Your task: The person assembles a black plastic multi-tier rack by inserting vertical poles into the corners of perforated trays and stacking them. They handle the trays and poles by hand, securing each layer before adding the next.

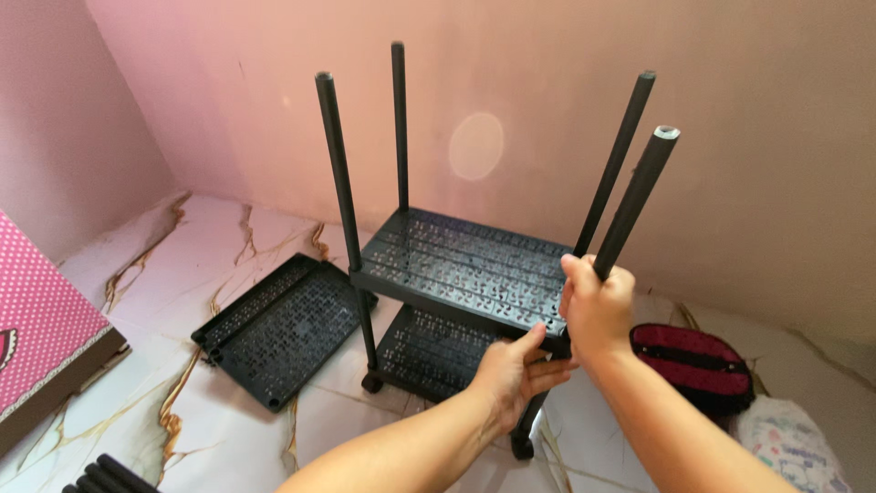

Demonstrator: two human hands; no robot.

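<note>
Gripping the near right pole [634, 196] low down, the right hand [598, 309] has its fingers [577, 274] wrapped fully shut around the black tube just above the corner of the rack's upper shelf [465, 265]. The left hand [513, 372] sits just below and beside that same corner, fingers half curled and thumb raised, pressing against the shelf's front edge; whether it truly clasps the edge cannot be told.

The rack [429, 301] is a black plastic cart standing on the marble floor [137, 265] close to the pink wall [730, 137]. Its upper shelf is a perforated tray, and a second perforated tray, the lower shelf [429, 351], lies directly beneath it. Four dark poles rise from the upper shelf's corners; the held pole tilts towards the camera and shows an open grey end. Small castors [371, 382] show under the rack's near left leg and under the near right leg.

Left of the rack, a loose perforated tray [278, 333] lies flat on the floor, just beside the castor. Right of the rack rests a dark red pouch [698, 361], with patterned white cloth [794, 443] nearer the camera. Far left of the rack is a pink dotted box [41, 319], and spare black tubes [105, 477] lie at the bottom edge.
</note>
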